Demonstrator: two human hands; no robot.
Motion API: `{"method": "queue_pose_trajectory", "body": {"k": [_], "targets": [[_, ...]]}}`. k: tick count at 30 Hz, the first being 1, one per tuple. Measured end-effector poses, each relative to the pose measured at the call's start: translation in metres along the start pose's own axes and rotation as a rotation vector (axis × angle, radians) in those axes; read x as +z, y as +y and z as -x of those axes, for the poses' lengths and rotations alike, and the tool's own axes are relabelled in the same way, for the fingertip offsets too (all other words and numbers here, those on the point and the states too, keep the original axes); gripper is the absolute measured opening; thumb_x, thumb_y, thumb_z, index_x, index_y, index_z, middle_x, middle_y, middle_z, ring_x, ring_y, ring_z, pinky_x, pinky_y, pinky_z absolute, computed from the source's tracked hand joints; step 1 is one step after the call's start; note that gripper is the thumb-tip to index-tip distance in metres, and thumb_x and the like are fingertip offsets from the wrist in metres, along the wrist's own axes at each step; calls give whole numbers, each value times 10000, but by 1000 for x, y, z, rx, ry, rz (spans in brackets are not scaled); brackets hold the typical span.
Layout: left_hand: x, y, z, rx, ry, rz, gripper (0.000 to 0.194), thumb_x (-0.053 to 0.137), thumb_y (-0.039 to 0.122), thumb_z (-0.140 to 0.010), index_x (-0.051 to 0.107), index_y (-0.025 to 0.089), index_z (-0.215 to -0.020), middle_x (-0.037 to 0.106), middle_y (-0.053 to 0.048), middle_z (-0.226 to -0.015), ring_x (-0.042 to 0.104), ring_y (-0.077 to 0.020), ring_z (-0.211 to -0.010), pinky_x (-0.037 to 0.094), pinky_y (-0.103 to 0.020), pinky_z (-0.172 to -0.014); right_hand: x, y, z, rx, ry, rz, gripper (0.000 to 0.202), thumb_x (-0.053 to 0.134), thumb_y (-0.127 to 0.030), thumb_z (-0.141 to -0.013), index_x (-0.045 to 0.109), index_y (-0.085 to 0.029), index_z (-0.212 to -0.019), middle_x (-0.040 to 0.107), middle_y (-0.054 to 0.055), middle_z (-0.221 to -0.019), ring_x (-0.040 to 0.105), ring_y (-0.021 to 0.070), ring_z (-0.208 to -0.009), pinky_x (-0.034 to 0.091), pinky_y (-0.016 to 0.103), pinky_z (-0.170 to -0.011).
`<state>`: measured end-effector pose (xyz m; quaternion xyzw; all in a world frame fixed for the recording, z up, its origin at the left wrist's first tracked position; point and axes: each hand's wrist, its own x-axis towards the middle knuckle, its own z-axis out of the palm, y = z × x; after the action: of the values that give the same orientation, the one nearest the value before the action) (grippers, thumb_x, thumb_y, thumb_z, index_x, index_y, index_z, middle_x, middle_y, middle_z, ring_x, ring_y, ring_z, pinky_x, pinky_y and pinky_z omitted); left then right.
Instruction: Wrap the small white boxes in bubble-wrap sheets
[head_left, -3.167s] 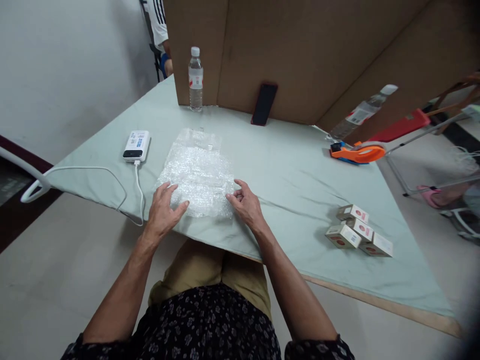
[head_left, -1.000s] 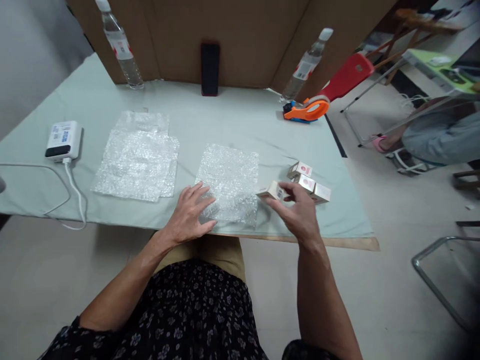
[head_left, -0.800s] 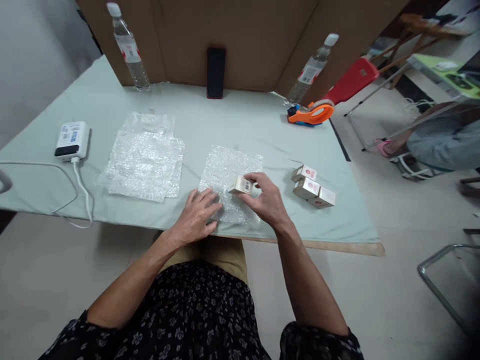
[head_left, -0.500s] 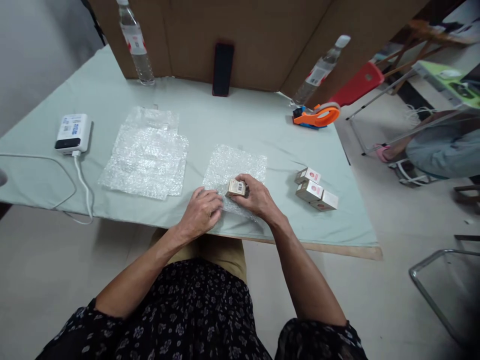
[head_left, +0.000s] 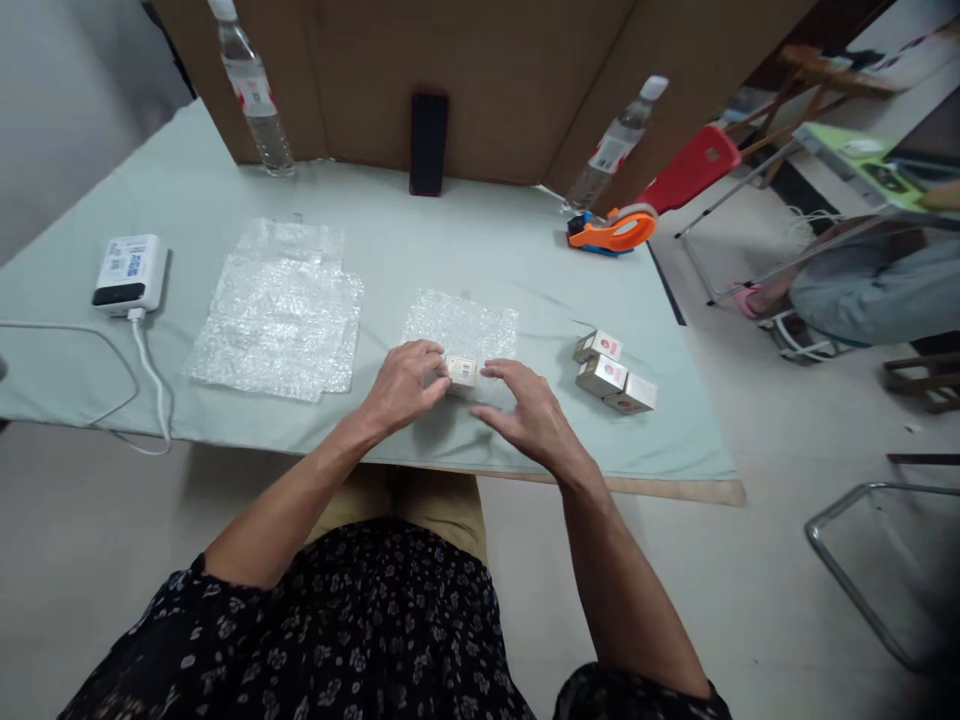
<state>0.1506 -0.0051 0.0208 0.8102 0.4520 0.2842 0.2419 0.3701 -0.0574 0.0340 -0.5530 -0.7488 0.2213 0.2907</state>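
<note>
"How's the left hand (head_left: 401, 388)?"
"Thumb and fingers at the left end of a box (head_left: 460, 373); whether it grips, I can't tell."
"And the right hand (head_left: 529, 408)?"
"Released, thumb and fingers spread just beside the box's right end."
"So where's the box?"
"Between them, at the near side of a bubble sheet (head_left: 461, 318); how the sheet lies about it is unclear."
"Further out?"
"Left, a sheet pile (head_left: 277, 315), then a power bank (head_left: 131, 272). Right, three more boxes (head_left: 602, 374), close together."
"And at the back?"
"A phone (head_left: 428, 145) leaning on the board (head_left: 517, 90) between two bottles (head_left: 259, 105), with a tape dispenser (head_left: 622, 234) just beside the right one"
</note>
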Motion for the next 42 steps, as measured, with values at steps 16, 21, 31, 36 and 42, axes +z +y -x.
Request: {"method": "queue_pose_trajectory", "body": {"k": [16, 21, 31, 36, 42], "targets": [[9, -11, -17, -168, -40, 435, 106, 628, 270, -740, 628, 172, -703, 752, -85, -1068, 687, -228, -1017, 510, -348, -890, 28, 25, -34, 189, 101, -522, 240, 707, -424, -762, 635, -199, -718, 723, 59, -983, 642, 205, -891, 466, 355, -860], [10, -9, -13, -198, -28, 484, 115, 631, 270, -736, 625, 169, -681, 752, -75, -1002, 687, -209, -960, 506, -328, -861, 30, 20, -30, 198, 113, -508, 222, 714, -408, -762, 634, -204, -723, 713, 41, -884, 624, 183, -812, 468, 330, -795], [10, -10, -15, -245, -86, 484, 92, 631, 249, -700, 648, 158, -704, 714, -23, -799, 615, -141, -730, 465, -248, -665, 35, 19, -25, 252, 129, -511, 245, 716, -435, -749, 643, -202, -754, 665, 9, -759, 561, 151, -687, 449, 297, -671], [6, -12, -26, -260, -180, 478, 92, 645, 241, -673, 665, 153, -691, 633, 10, -657, 538, -110, -627, 400, -223, -578, 33, 20, -19, 310, 142, -494, 251, 702, -445, -747, 622, -208, -722, 610, -6, -679, 516, 147, -638, 411, 286, -611], [0, -13, -38, -218, -280, 502, 104, 674, 249, -651, 656, 148, -665, 604, 17, -639, 521, -102, -623, 402, -225, -586, 29, 20, -12, 339, 99, -488, 266, 696, -443, -762, 605, -205, -684, 578, -16, -625, 494, 137, -601, 405, 281, -581]]}}
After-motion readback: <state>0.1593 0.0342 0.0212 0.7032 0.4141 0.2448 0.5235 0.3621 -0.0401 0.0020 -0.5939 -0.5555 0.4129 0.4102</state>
